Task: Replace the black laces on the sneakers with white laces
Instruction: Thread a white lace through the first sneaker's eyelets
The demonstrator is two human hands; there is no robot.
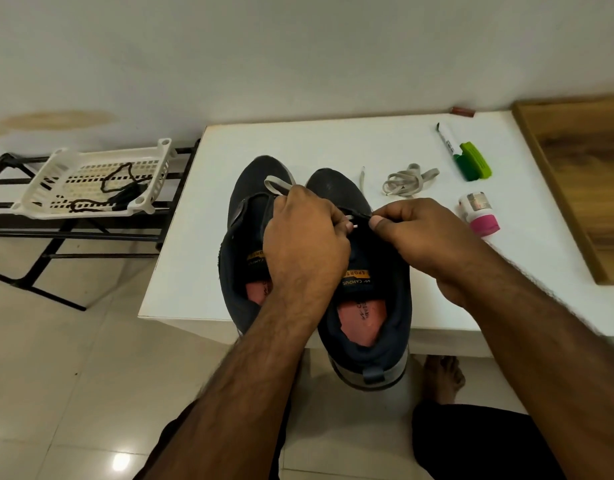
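Head view: two dark sneakers are sitting side by side on white table. Left hand is pinching white lace at the eyelets; right hand is pinching the eyelet edge. Spare white lace bundle is lying nearby; black laces are lying in white basket.

**Readable text on the sneakers**

The tongue label of the right-hand sneaker reads "CAMPUS" in white, with "SPORT" on its orange band. The left-hand sneaker's matching label is partly hidden. Insole print, marker and bottle lettering are illegible
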